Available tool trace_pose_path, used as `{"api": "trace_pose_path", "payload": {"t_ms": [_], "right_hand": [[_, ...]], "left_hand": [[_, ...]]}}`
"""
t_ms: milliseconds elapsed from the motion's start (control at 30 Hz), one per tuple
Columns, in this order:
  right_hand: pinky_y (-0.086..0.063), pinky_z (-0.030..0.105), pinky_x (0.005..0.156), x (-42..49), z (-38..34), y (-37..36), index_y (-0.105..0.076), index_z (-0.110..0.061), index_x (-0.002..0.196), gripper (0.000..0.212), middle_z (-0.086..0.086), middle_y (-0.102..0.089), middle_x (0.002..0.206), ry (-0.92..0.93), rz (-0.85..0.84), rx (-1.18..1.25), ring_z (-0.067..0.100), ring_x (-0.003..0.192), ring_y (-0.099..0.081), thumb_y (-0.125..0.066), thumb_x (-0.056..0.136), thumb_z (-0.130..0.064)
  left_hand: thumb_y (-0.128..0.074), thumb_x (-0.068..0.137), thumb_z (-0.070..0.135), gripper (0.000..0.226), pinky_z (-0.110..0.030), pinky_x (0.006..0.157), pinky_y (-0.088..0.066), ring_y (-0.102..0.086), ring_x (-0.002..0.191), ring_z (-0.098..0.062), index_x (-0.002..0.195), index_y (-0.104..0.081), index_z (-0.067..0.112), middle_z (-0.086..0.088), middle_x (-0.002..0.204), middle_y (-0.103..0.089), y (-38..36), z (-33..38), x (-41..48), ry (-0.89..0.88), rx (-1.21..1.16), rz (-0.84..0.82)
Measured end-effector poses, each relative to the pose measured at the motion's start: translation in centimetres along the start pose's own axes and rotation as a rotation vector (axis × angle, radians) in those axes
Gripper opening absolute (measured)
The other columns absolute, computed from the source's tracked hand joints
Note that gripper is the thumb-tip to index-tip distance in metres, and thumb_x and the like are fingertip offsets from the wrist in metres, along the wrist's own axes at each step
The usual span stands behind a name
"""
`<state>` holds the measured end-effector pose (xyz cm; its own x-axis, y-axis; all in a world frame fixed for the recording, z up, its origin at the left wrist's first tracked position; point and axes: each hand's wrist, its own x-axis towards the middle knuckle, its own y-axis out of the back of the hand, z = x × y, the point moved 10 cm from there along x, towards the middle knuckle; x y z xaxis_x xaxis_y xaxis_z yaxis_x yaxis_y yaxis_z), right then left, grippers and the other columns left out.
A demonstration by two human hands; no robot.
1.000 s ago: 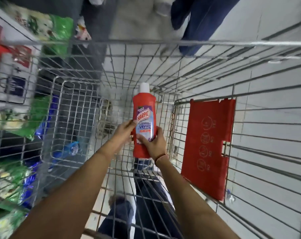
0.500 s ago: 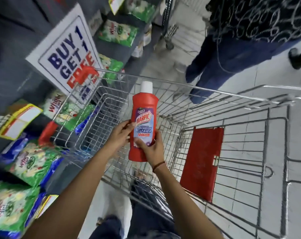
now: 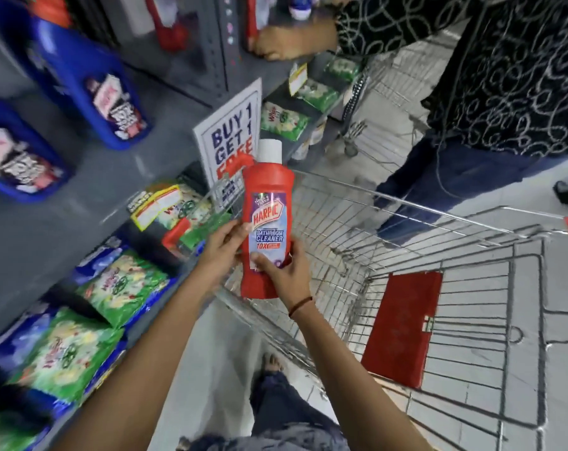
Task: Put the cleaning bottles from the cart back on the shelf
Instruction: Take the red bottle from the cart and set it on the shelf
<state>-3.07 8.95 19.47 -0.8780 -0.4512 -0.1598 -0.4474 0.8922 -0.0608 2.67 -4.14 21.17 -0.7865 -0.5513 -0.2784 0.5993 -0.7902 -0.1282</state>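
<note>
I hold a red bathroom cleaner bottle (image 3: pixel 267 203) with a white cap upright above the left rim of the wire cart (image 3: pixel 406 242). My left hand (image 3: pixel 222 247) grips its left side at the label. My right hand (image 3: pixel 284 271) holds its lower part from the right, thumb across the label. The grey shelf (image 3: pixel 90 190) stands to the left, its upper tier showing blue tubs (image 3: pixel 90 83) and red bottles (image 3: pixel 168 24) further back. No other bottle shows inside the cart's basket.
Another person (image 3: pixel 491 92) in a patterned top stands beyond the cart, a hand on the shelf. A "buy 1 get 1 free" sign (image 3: pixel 229 135) juts from the shelf edge. Green packets (image 3: pixel 123 284) fill the lower shelf. The cart's red flap (image 3: pixel 403 327) hangs inside.
The bottle has come up out of the cart in both hands, and my view has swung up and left toward the shelf. The other person has come further into view.
</note>
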Motion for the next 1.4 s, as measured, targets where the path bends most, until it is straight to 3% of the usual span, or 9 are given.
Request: {"api": "trace_pose_path", "payload": {"t_ms": [233,367,600,800,900,1033,1167,1300,1400], "right_hand": [[-0.053,0.013,0.070,-6.2,-2.5,-13.7,-0.054,-0.021,0.100,0.048,-0.009,-0.068,0.093,0.079,-0.257,-0.014,-0.004,0.077,-0.067,-0.077,0.067,0.005],[-0.057,0.035,0.081,-11.9,-2.5,-23.1,-0.055,-0.013,0.110,0.052,0.003,-0.070,0.100,0.087,-0.452,-0.022,0.014,0.087,-0.069,-0.081,0.066,-0.002],[-0.050,0.007,0.066,-23.9,-3.7,-38.6,-0.055,-0.032,0.096,0.046,-0.021,-0.069,0.084,0.242,-0.842,-0.114,-0.009,0.075,-0.064,-0.084,0.061,-0.024],[-0.056,0.031,0.080,-32.1,-4.0,-48.3,-0.054,-0.039,0.099,0.055,-0.016,-0.069,0.091,0.356,-1.069,-0.207,0.000,0.083,-0.066,-0.078,0.052,-0.053],[-0.056,0.039,0.078,-34.3,-4.2,-52.3,-0.053,-0.023,0.100,0.063,-0.006,-0.070,0.091,0.409,-1.120,-0.244,0.012,0.085,-0.068,-0.081,0.051,-0.050],[-0.052,0.022,0.071,-35.9,-4.3,-56.4,-0.050,-0.020,0.094,0.058,-0.007,-0.065,0.087,0.464,-1.131,-0.289,0.004,0.079,-0.061,-0.089,0.052,-0.031],[-0.050,0.021,0.077,-36.7,-4.6,-59.8,-0.054,-0.011,0.104,0.063,0.000,-0.066,0.099,0.480,-1.148,-0.315,0.011,0.089,-0.061,-0.090,0.053,-0.025],[-0.043,0.012,0.075,-37.6,-4.6,-62.0,-0.050,-0.015,0.111,0.067,-0.007,-0.057,0.099,0.505,-1.189,-0.338,0.008,0.091,-0.057,-0.087,0.056,-0.024],[-0.042,0.003,0.069,-37.7,-3.8,-62.6,-0.046,-0.023,0.107,0.064,-0.010,-0.056,0.098,0.507,-1.196,-0.366,0.003,0.088,-0.056,-0.086,0.058,-0.029]], "left_hand": [[-0.054,0.090,0.021,0.012,-0.016,0.058,-0.055,-0.066,0.068,0.002,0.097,-0.063,0.019,0.013,0.075,-0.073,13.9,4.9,-9.3,-0.157,-0.032,0.232],[-0.058,0.086,0.024,0.012,-0.018,0.062,-0.055,-0.067,0.074,-0.006,0.096,-0.065,0.021,0.006,0.087,-0.072,23.3,6.8,-16.9,-0.227,-0.020,0.399],[-0.055,0.089,0.024,0.012,-0.020,0.061,-0.055,-0.069,0.076,-0.007,0.094,-0.066,0.022,0.009,0.083,-0.076,37.2,7.7,-31.8,-0.362,-0.063,0.725],[-0.056,0.088,0.012,0.020,-0.014,0.066,-0.053,-0.066,0.079,-0.001,0.106,-0.063,0.017,0.013,0.085,-0.075,45.3,8.1,-41.4,-0.463,-0.056,0.936],[-0.057,0.086,0.003,0.026,-0.011,0.064,-0.051,-0.066,0.075,0.003,0.105,-0.061,0.021,0.016,0.079,-0.075,48.3,9.3,-44.0,-0.497,-0.002,0.988],[-0.057,0.085,-0.001,0.031,-0.017,0.075,-0.052,-0.066,0.085,0.001,0.113,-0.057,0.012,0.010,0.093,-0.072,51.4,10.7,-45.2,-0.493,0.100,0.978],[-0.064,0.082,0.010,0.031,-0.026,0.085,-0.053,-0.066,0.096,-0.010,0.105,-0.061,0.029,-0.003,0.106,-0.068,53.9,11.8,-46.0,-0.514,0.185,0.974],[-0.065,0.082,0.012,0.035,-0.039,0.093,-0.051,-0.063,0.105,-0.020,0.115,-0.056,0.018,-0.012,0.117,-0.064,56.7,11.0,-46.4,-0.487,0.219,1.030],[-0.066,0.082,0.018,0.034,-0.031,0.089,-0.052,-0.063,0.105,-0.012,0.114,-0.056,0.025,-0.002,0.114,-0.066,57.8,10.1,-46.7,-0.488,0.229,1.059]]}}
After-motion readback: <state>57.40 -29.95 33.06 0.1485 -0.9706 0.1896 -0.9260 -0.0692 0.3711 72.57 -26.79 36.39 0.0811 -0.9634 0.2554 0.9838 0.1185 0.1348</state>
